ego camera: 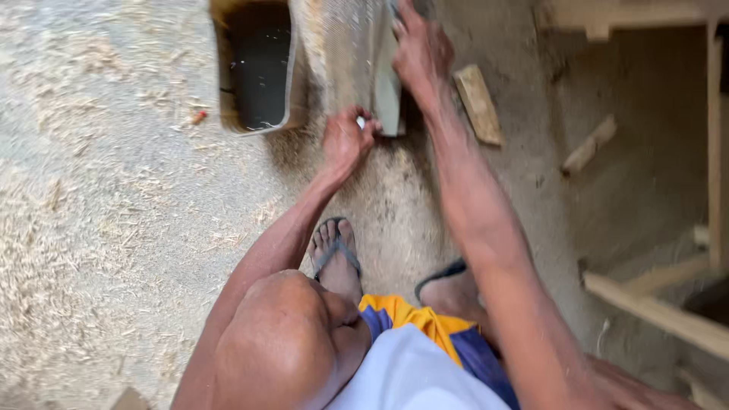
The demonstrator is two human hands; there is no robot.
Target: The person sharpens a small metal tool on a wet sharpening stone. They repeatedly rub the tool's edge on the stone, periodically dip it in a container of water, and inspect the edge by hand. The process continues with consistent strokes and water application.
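My left hand [345,140] is closed around the lower end of a pale grey flat piece [387,95] that stands on the sawdust-covered ground. At the piece's upper end my right hand [419,52] grips it from above. The piece leans beside a blurred, pale ribbed slab [338,45]. Motion blur hides the piece's exact shape. My two feet in dark sandals [334,254] stand just below the hands.
A rectangular tub of dark liquid [258,68] sits left of the slab. A small wooden block [478,102] lies to the right of my right hand. Wooden beams [661,311] and a timber frame [714,137] stand at the right. Wood shavings [99,190] cover the ground at left.
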